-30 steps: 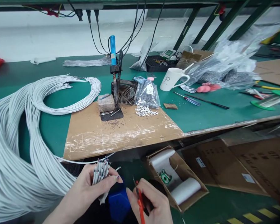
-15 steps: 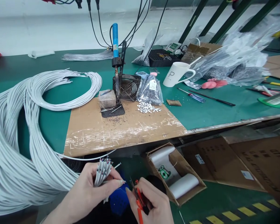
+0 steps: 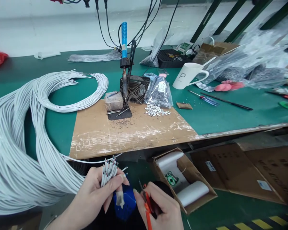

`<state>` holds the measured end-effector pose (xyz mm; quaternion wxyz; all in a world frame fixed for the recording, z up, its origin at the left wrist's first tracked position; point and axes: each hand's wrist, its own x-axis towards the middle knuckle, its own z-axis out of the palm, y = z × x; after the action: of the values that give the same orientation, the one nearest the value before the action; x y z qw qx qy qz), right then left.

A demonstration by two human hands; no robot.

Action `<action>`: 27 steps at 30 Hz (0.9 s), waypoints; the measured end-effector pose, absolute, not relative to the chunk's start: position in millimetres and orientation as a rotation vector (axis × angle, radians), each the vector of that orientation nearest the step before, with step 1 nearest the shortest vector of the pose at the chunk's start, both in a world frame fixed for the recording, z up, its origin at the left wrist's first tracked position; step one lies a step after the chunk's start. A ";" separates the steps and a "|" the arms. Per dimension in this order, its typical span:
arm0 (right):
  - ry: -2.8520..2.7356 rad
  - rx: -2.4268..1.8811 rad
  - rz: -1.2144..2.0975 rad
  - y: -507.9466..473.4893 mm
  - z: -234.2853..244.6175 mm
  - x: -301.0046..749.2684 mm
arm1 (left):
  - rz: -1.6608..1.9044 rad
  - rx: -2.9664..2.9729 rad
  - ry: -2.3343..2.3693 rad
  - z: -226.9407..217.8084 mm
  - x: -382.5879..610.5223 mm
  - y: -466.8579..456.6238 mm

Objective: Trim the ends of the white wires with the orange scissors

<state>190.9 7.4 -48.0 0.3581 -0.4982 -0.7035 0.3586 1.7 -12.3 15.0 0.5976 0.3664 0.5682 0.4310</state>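
My left hand [image 3: 98, 191] is closed around a bundle of white cables [image 3: 108, 172], whose cut ends with small coloured wire tips point upward. A pale wrap [image 3: 120, 199] shows on one of its fingers. My right hand [image 3: 159, 204] grips orange-handled snips [image 3: 147, 207]; their dark, narrow tips point up and left, apart from the cables. Behind and between my hands, low down, is a blue object [image 3: 127, 201] whose kind I cannot make out. Large coils of white cable [image 3: 12, 159] lie to the left and hang over the bench edge.
A cardboard sheet [image 3: 134, 134] on the green bench bears a blue-handled soldering iron in a stand [image 3: 124, 41], a small fan [image 3: 135, 91] and scattered small white pieces [image 3: 156, 110]. A white mug [image 3: 188, 76] and screwdrivers stand rightward. Below is an open carton [image 3: 201, 204] with white rolls.
My left thumb has drawn back, and a wrapped finger now shows below it. The snips remain in my right hand. The whole view has shifted slightly, moving the bench things rightward.
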 end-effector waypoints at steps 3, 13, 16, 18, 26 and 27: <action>-1.869 -1.197 0.878 10.6 -41.7 185.8 | 1.027 0.733 1.280 18.9 -0.6 -12.5; -1.998 -1.060 0.743 19.2 -31.6 178.1 | 1.029 0.521 1.299 36.3 2.0 -7.9; -2.003 -1.063 0.759 19.2 -31.8 178.9 | 1.025 0.496 1.297 37.8 3.1 -6.8; -2.003 -1.064 0.766 19.3 -31.7 179.1 | 1.011 0.492 1.298 38.3 2.8 -6.1; -2.024 -1.043 0.773 21.2 -30.2 180.5 | 1.009 0.508 1.282 37.1 2.2 -5.1; -2.028 -1.047 0.770 21.2 -30.4 181.0 | 1.006 0.515 1.284 36.8 2.2 -5.2</action>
<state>181.0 21.2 -30.4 0.3584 -0.4058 -0.7861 0.2983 2.2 -5.2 36.8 0.6560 0.2273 0.5664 0.4441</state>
